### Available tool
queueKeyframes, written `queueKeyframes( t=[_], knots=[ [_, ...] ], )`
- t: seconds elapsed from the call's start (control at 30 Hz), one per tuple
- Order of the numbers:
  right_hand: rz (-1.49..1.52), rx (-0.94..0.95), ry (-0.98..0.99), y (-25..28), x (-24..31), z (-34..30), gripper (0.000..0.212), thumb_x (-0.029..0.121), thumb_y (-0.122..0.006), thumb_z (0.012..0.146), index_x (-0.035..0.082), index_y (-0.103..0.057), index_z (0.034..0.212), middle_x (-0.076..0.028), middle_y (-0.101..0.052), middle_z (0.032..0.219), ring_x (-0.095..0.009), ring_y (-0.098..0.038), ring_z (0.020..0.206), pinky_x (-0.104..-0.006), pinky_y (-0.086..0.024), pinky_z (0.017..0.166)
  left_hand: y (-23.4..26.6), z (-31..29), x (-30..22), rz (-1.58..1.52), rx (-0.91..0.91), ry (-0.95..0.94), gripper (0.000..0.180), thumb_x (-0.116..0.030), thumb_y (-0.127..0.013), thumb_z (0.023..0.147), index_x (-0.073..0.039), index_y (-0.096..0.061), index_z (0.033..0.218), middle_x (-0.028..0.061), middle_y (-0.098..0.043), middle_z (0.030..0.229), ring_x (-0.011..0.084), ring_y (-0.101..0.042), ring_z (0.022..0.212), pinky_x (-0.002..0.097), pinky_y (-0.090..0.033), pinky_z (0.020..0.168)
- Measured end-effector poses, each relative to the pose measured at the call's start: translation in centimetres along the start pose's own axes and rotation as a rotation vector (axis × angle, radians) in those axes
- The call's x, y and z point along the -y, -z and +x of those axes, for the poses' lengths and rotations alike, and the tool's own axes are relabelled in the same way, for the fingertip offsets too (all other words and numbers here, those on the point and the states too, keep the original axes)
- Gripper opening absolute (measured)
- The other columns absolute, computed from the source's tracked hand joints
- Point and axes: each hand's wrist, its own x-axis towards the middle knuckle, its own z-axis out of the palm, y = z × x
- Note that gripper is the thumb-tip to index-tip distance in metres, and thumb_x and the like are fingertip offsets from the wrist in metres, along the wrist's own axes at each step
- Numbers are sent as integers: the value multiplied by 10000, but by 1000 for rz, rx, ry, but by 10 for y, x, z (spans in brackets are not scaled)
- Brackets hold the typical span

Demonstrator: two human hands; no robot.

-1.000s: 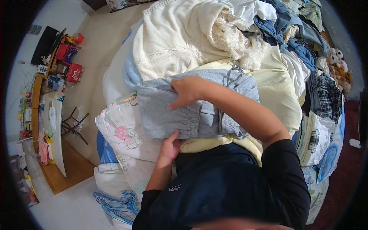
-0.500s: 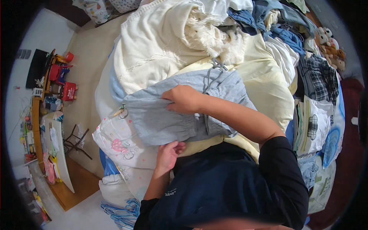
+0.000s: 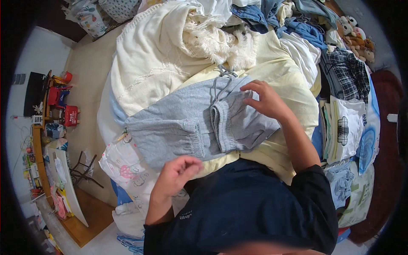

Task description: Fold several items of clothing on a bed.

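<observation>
A pair of grey drawstring sweatpants (image 3: pixel 165 131) lies in front of me, with its legs folded inward and its gathered cuffs (image 3: pixel 193 138) in the middle. The grey drawstring (image 3: pixel 219 83) trails at the far edge, by the waistband. Over the right part of the sweatpants is my right hand (image 3: pixel 267 100), its fingers apart and curved, holding nothing. My left hand (image 3: pixel 174 176) hovers at the near edge of the garment, slightly blurred, fingers loosely bent and nothing in them. Beneath the sweatpants spreads a pale yellow cloth (image 3: pixel 293 106).
A cream knitted blanket with fringe (image 3: pixel 148 59) is heaped beyond. Folded clothes (image 3: pixel 340 131) stand stacked on the right, near plaid shorts (image 3: pixel 350 72). Blue denim clothes (image 3: pixel 250 17) and plush toys (image 3: pixel 359 42) are at the far right. Blue hangers (image 3: pixel 129 243) lie at lower left.
My right hand has moved right, off the left leg of the sweatpants. The right leg now lies folded inward beside the left. My left hand has drawn slightly left and off the near edge.
</observation>
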Motion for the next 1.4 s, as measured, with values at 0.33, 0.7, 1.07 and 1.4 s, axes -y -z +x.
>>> queueKeyframes(
  t=[0.33, 0.7, 1.07, 1.4],
  knots=[
    [-289, 242, 312, -8, -4, 28, 695, 97, -744, 624, 77, -520, 1281, -185, -471, 1338, -389, -363, 1306, -448, -304, 1100, -58, 146, -39, 1063, -314, -443, 507, -131, -737, 737, 23, -544, 1180, 174, -602, 1091, 333, -592, 985, 371, -484, 844],
    [-515, 233, 625, 9, -5, -19, 508, 152, -707, 619, 84, -571, 1104, -135, -527, 1202, -327, -428, 1267, -520, -230, 1133, -72, 125, -28, 1362, 26, -1119, 333, -116, -600, 732, -54, -632, 1057, 59, -594, 983, 218, -560, 898, 348, -439, 696],
    [-407, 185, 630, 26, -2, -19, 341, 110, -684, 565, 78, -578, 888, -49, -579, 834, -251, -569, 845, -424, -408, 889, -78, 95, -34, 1283, -104, -1205, 368, -109, -605, 745, -75, -644, 1109, 71, -623, 996, 216, -567, 847, 330, -443, 683],
    [297, 462, 235, 70, 25, 5, 357, 303, -763, 701, 47, -679, 935, -107, -669, 982, -295, -617, 950, -402, -468, 838, -95, 85, -28, 1240, -61, -1289, 317, -141, -599, 789, -73, -646, 1095, 74, -620, 967, 180, -552, 826, 312, -432, 678]
  ],
)
